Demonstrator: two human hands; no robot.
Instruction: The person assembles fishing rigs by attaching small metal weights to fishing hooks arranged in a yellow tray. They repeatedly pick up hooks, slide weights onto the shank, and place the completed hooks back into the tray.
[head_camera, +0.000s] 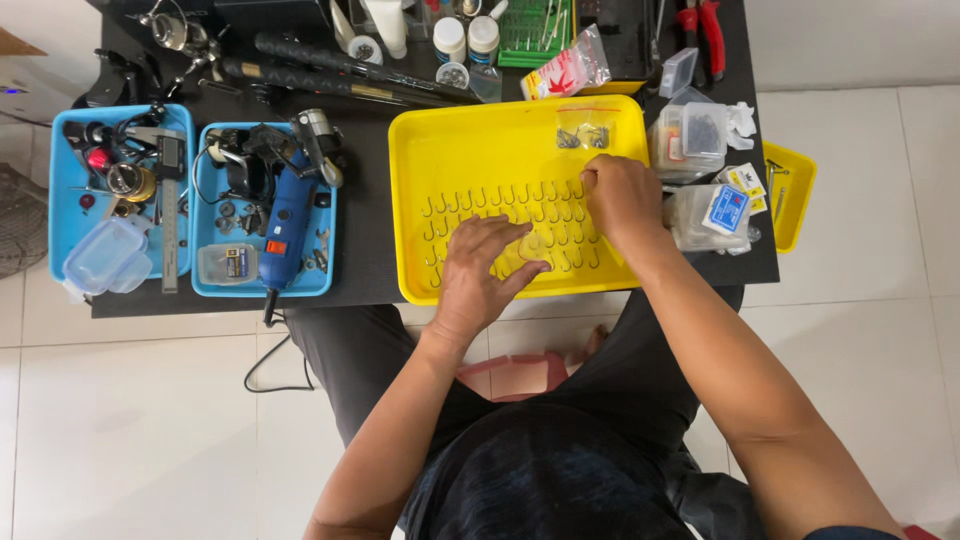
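Head camera looked straight down, and both hands were working inside the yellow tray on the black table. Rows of fish hooks lay lined up across the tray floor. Left hand was spread flat, fingers wide, resting on a small clear plastic bag among the lower rows. Right hand was curled narrow, fingertips pinched down at the end of the top row; whether it gripped a hook, I could not tell. A little bag of hooks sat near the tray's far edge. Off to the left, two blue trays held a blue power tool and small parts.
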